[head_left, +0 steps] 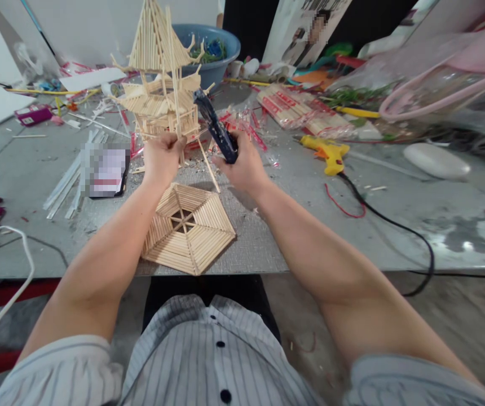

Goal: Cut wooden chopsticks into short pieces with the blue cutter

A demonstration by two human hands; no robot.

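My left hand point(161, 157) is closed around the lower ends of a few thin wooden sticks point(176, 90), which stand upright. My right hand point(246, 164) grips a dark blue-black hand tool point(216, 127), its far end pointing up and left towards the sticks; its exact kind is unclear. Just behind both hands stands a pagoda model point(151, 42) built of wooden sticks, with upturned roof corners, partly hidden by the held sticks. A hexagonal stick panel point(208, 248) with a spoked opening lies on the table below my hands. A loose stick point(208, 163) leans between them.
A yellow glue gun point(331, 155) with a black cord lies to the right, near a white oval object point(437, 160). Left are a phone point(107, 172) and clear glue sticks point(67, 177). Packaged sticks point(293, 110) and a blue basin point(228, 48) are at the back.
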